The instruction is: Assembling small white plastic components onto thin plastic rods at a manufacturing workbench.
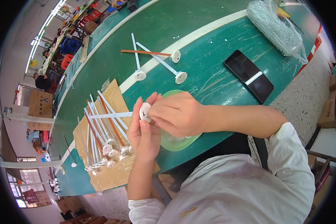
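My left hand (142, 141) is closed around a round white end cap (144, 112) with a small dark slot in its face. From behind its fingers a white LED strip (114, 115) sticks out to the left, in line with the cap. My right hand (181, 114) pinches at the cap's face; whatever its fingertips hold is hidden. Below that hand, a light green bowl (190, 143) is partly covered, and its contents are hard to make out. Left of my hands, several capped strips (95, 143) lie heaped on a brown cardboard sheet (108, 181).
Further off lie more white and orange strips with round caps (181, 77). A black phone (246, 74) is at the right, beyond my right forearm. A clear plastic bag of thin strands (274, 28) sits at the far right. People and benches are in the left background.
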The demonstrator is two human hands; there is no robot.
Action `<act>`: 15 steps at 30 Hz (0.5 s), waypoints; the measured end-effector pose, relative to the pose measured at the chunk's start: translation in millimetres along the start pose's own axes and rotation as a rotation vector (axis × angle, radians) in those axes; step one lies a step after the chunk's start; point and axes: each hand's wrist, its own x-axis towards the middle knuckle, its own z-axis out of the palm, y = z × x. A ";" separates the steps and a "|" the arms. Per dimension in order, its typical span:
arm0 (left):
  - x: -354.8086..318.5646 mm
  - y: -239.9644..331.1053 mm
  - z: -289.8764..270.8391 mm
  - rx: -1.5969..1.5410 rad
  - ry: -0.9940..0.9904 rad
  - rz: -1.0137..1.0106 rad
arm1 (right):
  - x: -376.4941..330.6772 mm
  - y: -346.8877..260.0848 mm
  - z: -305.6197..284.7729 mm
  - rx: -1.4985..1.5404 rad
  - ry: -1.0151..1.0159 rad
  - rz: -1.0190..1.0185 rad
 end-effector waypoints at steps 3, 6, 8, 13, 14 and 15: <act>1.4 -2.6 2.4 -0.066 0.073 -0.043 | 1.2 0.1 0.8 -0.020 0.023 -0.060; 1.2 -5.6 4.3 -0.043 0.076 -0.048 | 0.8 1.6 0.9 -0.033 0.017 -0.047; 0.7 -4.1 4.0 -0.027 0.082 -0.066 | -1.2 3.2 0.4 -0.001 -0.039 0.034; 3.6 -3.3 3.9 -0.008 0.107 -0.050 | -3.5 7.1 3.5 0.004 -0.004 -0.027; 4.0 -1.0 2.0 0.007 0.081 -0.037 | -3.5 6.5 3.0 0.007 0.000 -0.051; 4.5 1.4 0.3 0.021 0.054 -0.023 | -2.8 7.6 2.7 0.004 0.000 -0.055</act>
